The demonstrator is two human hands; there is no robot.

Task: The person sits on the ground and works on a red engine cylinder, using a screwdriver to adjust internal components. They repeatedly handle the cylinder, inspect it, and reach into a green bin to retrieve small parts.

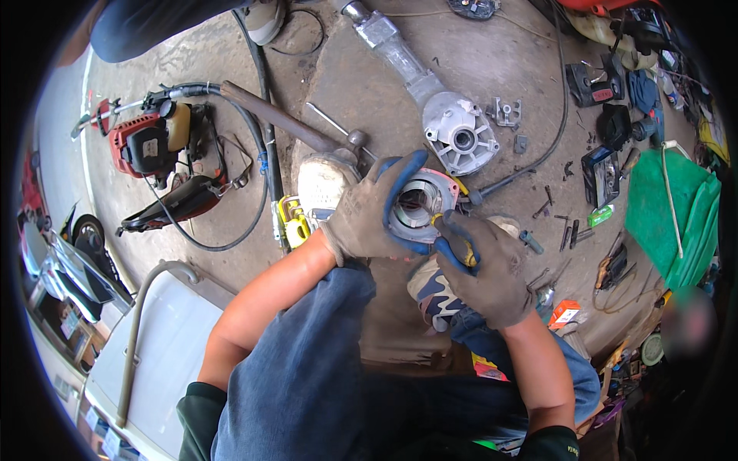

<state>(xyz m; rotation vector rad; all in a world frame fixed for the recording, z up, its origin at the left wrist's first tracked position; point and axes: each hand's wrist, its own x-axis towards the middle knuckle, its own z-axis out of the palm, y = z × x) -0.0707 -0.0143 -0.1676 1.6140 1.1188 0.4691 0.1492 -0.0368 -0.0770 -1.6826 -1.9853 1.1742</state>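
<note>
My left hand (365, 211), in a grey-and-blue work glove, is wrapped round the left side of a round metal housing (394, 224) with a wide bore and a reddish flange edge. Closed in my gloved right hand (488, 265) is a hand tool with a yellow-and-black handle (460, 244). Its tip points at the right rim of the bore; the glove covers most of it, so its exact kind does not show. Just beyond the housing, a grey cast-metal machine casing (461, 132) with a long barrel lies on the floor.
A wooden-handled hammer (288, 119) and a thin metal rod (330, 119) lie ahead on the left. Further left is a red engine unit (146, 142) with hoses. Loose bolts, black parts and a green sheet (669, 219) spread over the right side. A person's shoe (265, 21) is at the top.
</note>
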